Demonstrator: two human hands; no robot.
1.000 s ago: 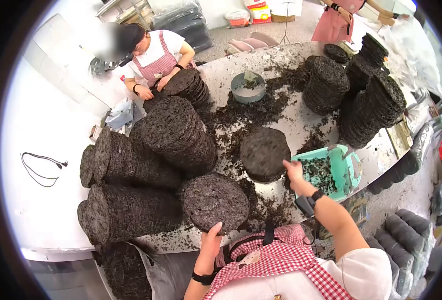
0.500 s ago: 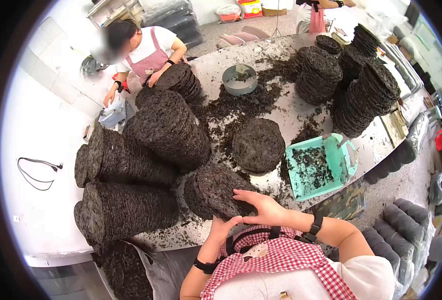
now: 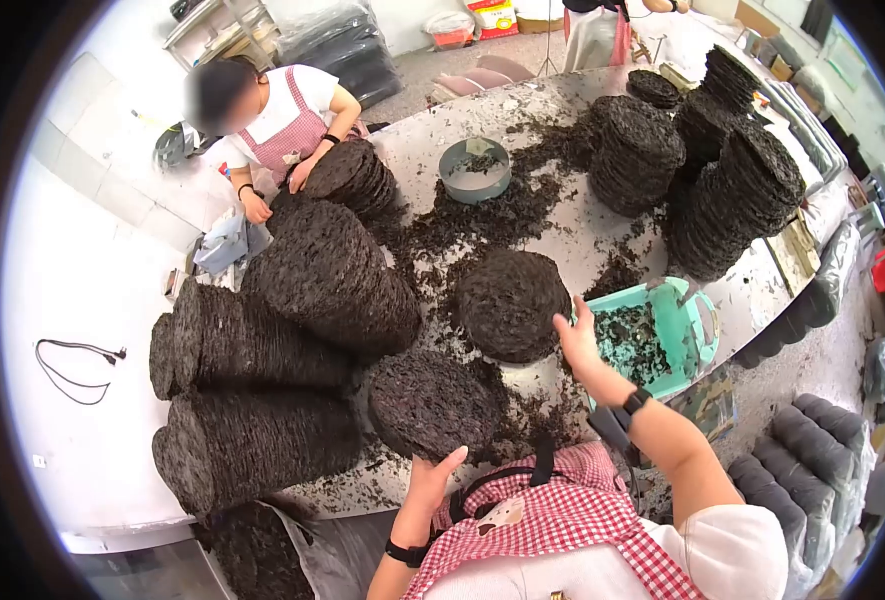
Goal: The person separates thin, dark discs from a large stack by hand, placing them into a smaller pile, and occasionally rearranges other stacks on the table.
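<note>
Hands: left hand (image 3: 429, 487) loosely grips near disc (image 3: 432, 402); right hand (image 3: 579, 345) half-open beside far disc (image 3: 513, 303), contact unclear; even support likely prevents crumbling.

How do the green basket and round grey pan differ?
The green basket is roughly rectangular; the grey pan is round. The basket has a visible handle; the pan shows none. The basket sits by the table's edge; the pan sits farther in. Both contain dark flakes.

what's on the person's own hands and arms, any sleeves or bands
Both hands, left and right, are bare, without gloves. Each wrist has a black band; a dark, boxy item hangs by the right one. The white sleeve visible on the right arm is short, ending above the elbow.
</note>
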